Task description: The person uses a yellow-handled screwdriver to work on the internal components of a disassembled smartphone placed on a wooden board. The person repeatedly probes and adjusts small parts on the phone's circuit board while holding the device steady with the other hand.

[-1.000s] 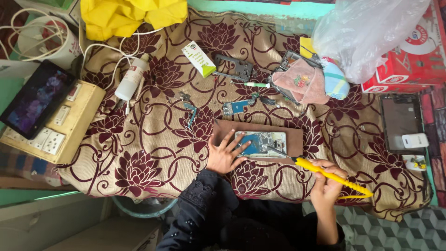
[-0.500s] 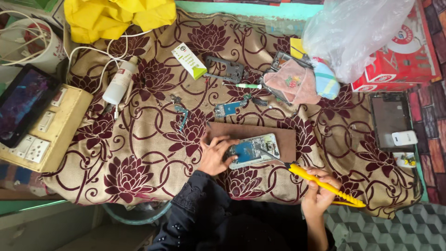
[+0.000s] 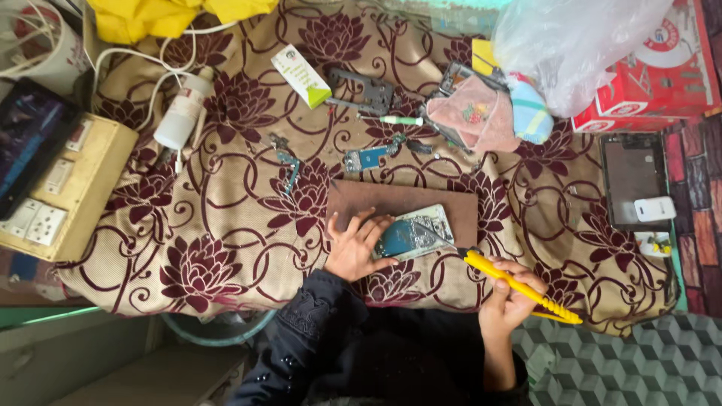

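Note:
An opened phone (image 3: 415, 231) with its inner parts showing lies on a brown board (image 3: 398, 201) near the table's front edge. My left hand (image 3: 353, 246) rests on the phone's left end, fingers spread, pinning it down. My right hand (image 3: 511, 297) grips a yellow-handled screwdriver (image 3: 519, 286); its metal tip points up-left and meets the phone's right part. Both forearms wear dark sleeves.
A floral cloth (image 3: 226, 218) covers the table. On it lie a white bottle (image 3: 180, 113), a green-white small box (image 3: 301, 75), loose phone parts (image 3: 368, 158), a pink pouch (image 3: 477, 113) and a dark phone screen (image 3: 633, 180). A switchboard box (image 3: 68, 188) sits left, red cartons (image 3: 662, 75) right.
The view has shifted slightly. My left hand has settled more fully over the phone's left end, and my right hand has brought the screwdriver's tip onto the phone.

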